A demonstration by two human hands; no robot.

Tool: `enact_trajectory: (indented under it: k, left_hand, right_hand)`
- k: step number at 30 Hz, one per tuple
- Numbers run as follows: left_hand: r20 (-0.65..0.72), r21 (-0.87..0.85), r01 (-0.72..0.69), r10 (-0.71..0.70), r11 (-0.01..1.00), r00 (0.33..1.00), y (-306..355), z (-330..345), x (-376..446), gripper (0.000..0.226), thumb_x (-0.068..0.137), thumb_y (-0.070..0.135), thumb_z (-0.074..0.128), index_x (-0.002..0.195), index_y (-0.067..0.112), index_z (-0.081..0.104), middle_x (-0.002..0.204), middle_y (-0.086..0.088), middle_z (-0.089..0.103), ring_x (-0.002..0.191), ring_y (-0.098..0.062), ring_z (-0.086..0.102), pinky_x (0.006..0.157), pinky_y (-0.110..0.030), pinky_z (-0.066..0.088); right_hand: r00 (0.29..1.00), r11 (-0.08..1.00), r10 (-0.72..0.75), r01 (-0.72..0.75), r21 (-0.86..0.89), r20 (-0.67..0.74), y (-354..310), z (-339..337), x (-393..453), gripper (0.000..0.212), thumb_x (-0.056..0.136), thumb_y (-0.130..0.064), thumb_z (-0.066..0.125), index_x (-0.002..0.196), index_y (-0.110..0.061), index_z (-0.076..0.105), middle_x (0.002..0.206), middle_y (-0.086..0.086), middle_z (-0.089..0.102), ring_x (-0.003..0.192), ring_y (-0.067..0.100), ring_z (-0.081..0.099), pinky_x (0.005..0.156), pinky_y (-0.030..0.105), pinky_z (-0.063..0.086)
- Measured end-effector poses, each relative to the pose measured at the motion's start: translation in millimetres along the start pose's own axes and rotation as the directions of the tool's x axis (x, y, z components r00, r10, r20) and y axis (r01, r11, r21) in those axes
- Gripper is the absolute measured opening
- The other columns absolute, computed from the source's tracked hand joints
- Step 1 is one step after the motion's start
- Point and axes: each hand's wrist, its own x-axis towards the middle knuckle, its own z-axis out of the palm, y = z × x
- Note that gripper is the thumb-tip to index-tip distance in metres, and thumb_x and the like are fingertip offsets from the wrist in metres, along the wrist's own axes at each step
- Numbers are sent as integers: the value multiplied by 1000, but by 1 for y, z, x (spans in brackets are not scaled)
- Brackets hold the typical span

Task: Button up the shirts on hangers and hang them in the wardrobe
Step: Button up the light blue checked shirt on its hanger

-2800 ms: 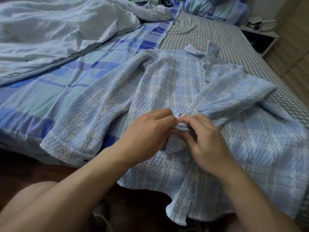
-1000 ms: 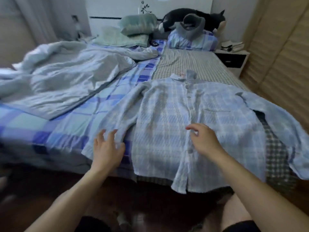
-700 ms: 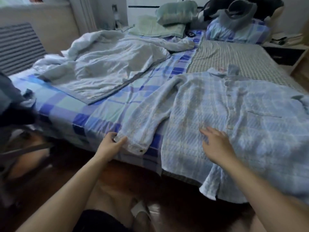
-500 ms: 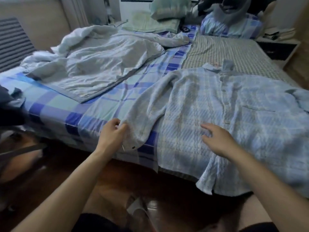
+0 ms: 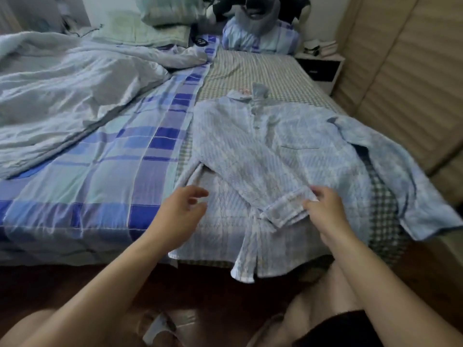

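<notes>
A pale blue plaid shirt (image 5: 260,156) lies face up and buttoned on the bed (image 5: 105,176), collar toward the pillows, hem hanging over the near edge. Its left sleeve is folded across the front, and the cuff (image 5: 288,209) rests on the lower placket. My right hand (image 5: 325,211) pinches that cuff. My left hand (image 5: 183,211) hovers open just left of the shirt's side, holding nothing. The other sleeve (image 5: 400,176) spreads out to the right. A bit of pink hanger (image 5: 244,90) shows at the collar.
A rumpled pale duvet (image 5: 62,96) covers the bed's left half. Pillows and a dark stuffed toy (image 5: 253,11) sit at the headboard. A nightstand (image 5: 318,68) and a beige slatted wardrobe door (image 5: 400,71) stand on the right. Dark wooden floor lies below, with a slipper (image 5: 160,326).
The left sleeve, held at the cuff by my left hand before, now lies folded across the shirt front. My right hand has taken the cuff and my left hand has let go.
</notes>
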Motion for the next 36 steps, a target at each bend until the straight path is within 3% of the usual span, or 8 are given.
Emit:
enact_trajectory:
  k: [4, 7, 10, 17, 20, 23, 31, 36]
  left_hand:
    - [11, 133, -129, 129, 983, 992, -8, 24, -2, 15, 93, 17, 68, 101, 29, 72, 92, 16, 70, 82, 9, 63, 77, -16, 47]
    - [85, 204, -343, 333, 917, 939, 2, 47, 3, 16, 91, 13, 71, 103, 23, 74, 91, 20, 64, 85, 9, 59, 78, -10, 45]
    - [66, 225, -483, 481, 846, 874, 8, 72, 3, 19, 89, 9, 72, 102, 23, 73, 99, 11, 65, 99, -8, 62, 83, -30, 51]
    - [-56, 178, -368, 383, 913, 922, 6, 91, -1, 10, 87, 13, 67, 91, 22, 67, 83, 15, 65, 77, -1, 61, 72, -25, 51]
    - [25, -242, 73, -69, 968, 997, 18, 112, -19, 9, 94, 7, 63, 91, 15, 67, 76, -1, 75, 73, -17, 72, 72, -35, 59]
    - [-85, -448, 66, -115, 891, 990, 40, 135, -35, 10, 93, 8, 69, 95, 17, 70, 87, 1, 76, 84, -12, 73, 79, -32, 58]
    - [-393, -223, -270, 168, 937, 904, 62, 128, -18, 46, 91, 36, 71, 134, 34, 55, 132, 15, 47, 128, -8, 50, 103, -32, 47]
    - [-472, 98, -236, 254, 967, 844, 58, 117, -14, 66, 80, 51, 69, 140, 27, 53, 135, 7, 43, 129, -8, 39, 108, -24, 37]
  right_hand:
    - [965, 943, -239, 204, -262, -109, 14, -28, 2, 24, 96, -4, 58, 114, -18, 66, 110, -4, 63, 97, 11, 58, 89, 31, 50]
    - [805, 757, -557, 594, -272, 205, 3, -22, -2, 27, 89, -1, 68, 105, -22, 70, 103, -12, 62, 97, 4, 53, 92, 25, 47]
    - [618, 501, -501, 778, -379, 607, 14, 2, 4, 58, 79, -18, 83, 133, -23, 62, 133, -4, 52, 126, 18, 38, 111, 38, 35]
    - [554, 507, -499, 811, -294, 666, 27, 10, 31, 55, 88, -22, 74, 139, -33, 58, 135, -4, 53, 124, 18, 40, 108, 41, 35]
    - [720, 779, -473, 611, -141, 507, 16, 2, 31, 25, 98, -27, 66, 119, -41, 65, 109, -9, 67, 100, 17, 61, 87, 39, 49]
    - [888, 920, -372, 314, 234, 271, -2, -5, 23, 17, 99, -34, 64, 84, -27, 68, 76, -6, 67, 73, 13, 63, 73, 40, 48]
    - [773, 824, -385, 41, 565, 505, -29, 31, -22, 46, 98, -51, 40, 108, -20, 72, 102, 4, 75, 92, 19, 73, 73, 34, 58]
    - [773, 784, -407, 22, 621, 487, -43, 42, -30, 38, 99, -40, 59, 112, -6, 71, 114, 30, 67, 113, 50, 61, 103, 67, 45]
